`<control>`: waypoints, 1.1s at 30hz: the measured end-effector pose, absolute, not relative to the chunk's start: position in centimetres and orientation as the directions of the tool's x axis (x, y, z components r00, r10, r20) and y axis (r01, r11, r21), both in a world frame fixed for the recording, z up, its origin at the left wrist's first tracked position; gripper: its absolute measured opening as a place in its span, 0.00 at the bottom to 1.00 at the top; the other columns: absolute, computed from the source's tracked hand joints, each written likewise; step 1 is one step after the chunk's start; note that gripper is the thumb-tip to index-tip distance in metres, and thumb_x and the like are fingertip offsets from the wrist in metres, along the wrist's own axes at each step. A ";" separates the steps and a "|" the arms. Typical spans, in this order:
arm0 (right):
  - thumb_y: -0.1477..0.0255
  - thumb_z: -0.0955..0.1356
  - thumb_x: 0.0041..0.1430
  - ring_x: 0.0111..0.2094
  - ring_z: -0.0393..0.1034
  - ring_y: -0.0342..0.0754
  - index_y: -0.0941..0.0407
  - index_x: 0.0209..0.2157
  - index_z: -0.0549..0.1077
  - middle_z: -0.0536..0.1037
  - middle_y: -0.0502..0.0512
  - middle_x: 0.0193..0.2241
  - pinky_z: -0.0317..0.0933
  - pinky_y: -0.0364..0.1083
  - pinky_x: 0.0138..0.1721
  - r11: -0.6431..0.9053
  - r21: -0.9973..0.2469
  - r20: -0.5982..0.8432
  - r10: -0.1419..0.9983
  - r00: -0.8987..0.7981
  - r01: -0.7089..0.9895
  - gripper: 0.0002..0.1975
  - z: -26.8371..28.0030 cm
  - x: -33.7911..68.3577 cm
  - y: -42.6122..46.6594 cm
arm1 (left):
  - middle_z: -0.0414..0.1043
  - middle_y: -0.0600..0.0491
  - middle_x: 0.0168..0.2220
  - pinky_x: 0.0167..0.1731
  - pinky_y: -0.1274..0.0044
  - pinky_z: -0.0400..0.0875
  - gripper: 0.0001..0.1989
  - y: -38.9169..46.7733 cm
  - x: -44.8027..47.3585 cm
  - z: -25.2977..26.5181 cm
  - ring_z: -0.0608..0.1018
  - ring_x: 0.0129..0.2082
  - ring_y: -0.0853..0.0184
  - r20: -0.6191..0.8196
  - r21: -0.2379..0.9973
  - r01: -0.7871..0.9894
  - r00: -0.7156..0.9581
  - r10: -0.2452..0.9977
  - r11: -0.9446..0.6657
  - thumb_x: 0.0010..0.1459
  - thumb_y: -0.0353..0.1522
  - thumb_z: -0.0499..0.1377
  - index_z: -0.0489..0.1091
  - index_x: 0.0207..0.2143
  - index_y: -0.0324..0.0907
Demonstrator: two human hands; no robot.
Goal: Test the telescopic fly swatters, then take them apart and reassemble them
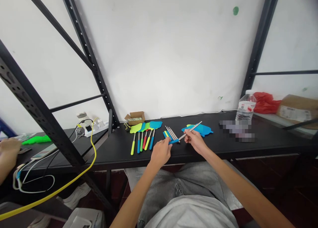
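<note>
My left hand is closed around a blue handle. In my right hand a thin metal rod is pinched, slanting up to the right. Rod and handle meet end to end between the hands; whether they are joined I cannot tell. Behind my left hand lie several loose metal rods and a few coloured handles. Flat blue swatter heads, with some yellow-green beneath, lie behind my right hand. To the left, several fly swatters with coloured heads and handles lie side by side.
A small open cardboard box stands at the back of the black table. A water bottle and a red plastic bag are at right. A yellow cable hangs across the left, near a power strip. Another person's hand shows far left.
</note>
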State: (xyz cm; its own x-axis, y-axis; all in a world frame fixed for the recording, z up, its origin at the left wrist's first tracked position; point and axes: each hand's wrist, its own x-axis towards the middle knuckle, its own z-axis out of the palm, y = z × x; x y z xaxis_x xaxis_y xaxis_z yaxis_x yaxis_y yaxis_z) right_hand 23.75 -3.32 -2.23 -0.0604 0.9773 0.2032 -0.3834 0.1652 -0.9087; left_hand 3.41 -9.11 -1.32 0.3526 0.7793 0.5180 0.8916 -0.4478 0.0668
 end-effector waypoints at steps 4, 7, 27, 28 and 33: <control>0.54 0.73 0.49 0.21 0.64 0.42 0.56 0.29 0.74 0.68 0.48 0.18 0.57 0.44 0.24 0.187 -0.923 0.224 0.972 -0.076 -0.336 0.18 -2.2 23.7 -3.5 | 0.72 0.50 0.35 0.32 0.74 0.63 0.08 -9.1 3.4 -1.4 0.74 0.34 0.61 0.525 0.058 0.890 0.358 0.772 -0.452 0.66 0.34 0.46 0.62 0.45 0.44; 0.55 0.72 0.51 0.22 0.65 0.43 0.57 0.31 0.75 0.70 0.49 0.19 0.57 0.43 0.25 0.222 -0.939 0.264 0.955 -0.133 -0.264 0.18 -2.1 23.7 -3.7 | 0.72 0.50 0.35 0.32 0.74 0.62 0.07 -9.1 3.4 -1.3 0.74 0.34 0.62 0.523 0.051 0.889 0.365 0.770 -0.456 0.66 0.34 0.47 0.63 0.41 0.44; 0.59 0.70 0.55 0.29 0.70 0.45 0.56 0.37 0.72 0.79 0.55 0.31 0.60 0.44 0.30 0.322 -0.945 0.317 0.850 -0.421 -0.060 0.15 -1.5 23.7 -4.6 | 0.74 0.52 0.42 0.31 0.76 0.63 0.15 -9.6 3.6 -0.9 0.77 0.37 0.64 0.486 0.085 0.878 0.376 0.789 -0.470 0.69 0.39 0.42 0.63 0.49 0.48; 0.59 0.70 0.55 0.29 0.70 0.45 0.56 0.37 0.72 0.79 0.55 0.31 0.60 0.44 0.30 0.323 -0.945 0.316 0.849 -0.423 -0.057 0.15 -1.5 23.7 -4.6 | 0.74 0.52 0.41 0.31 0.76 0.63 0.15 -9.7 3.6 -0.9 0.77 0.38 0.64 0.483 0.089 0.878 0.376 0.791 -0.471 0.69 0.39 0.41 0.63 0.49 0.48; 0.58 0.70 0.54 0.25 0.68 0.43 0.56 0.38 0.73 0.77 0.53 0.27 0.59 0.43 0.27 0.275 -0.953 0.302 0.891 -0.338 -0.127 0.17 -1.6 23.5 -4.3 | 0.74 0.53 0.40 0.29 0.77 0.61 0.14 -9.8 3.7 -0.7 0.77 0.37 0.64 0.476 0.096 0.894 0.346 0.808 -0.439 0.69 0.39 0.41 0.63 0.45 0.47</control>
State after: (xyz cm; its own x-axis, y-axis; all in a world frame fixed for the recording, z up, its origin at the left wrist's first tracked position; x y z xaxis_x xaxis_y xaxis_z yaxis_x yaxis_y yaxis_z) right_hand 23.54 -4.33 -1.61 -0.3381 0.8914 0.3018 -0.1269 0.2746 -0.9532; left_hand 3.68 -9.76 -0.73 0.3458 0.8084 0.4763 0.8935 -0.4387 0.0958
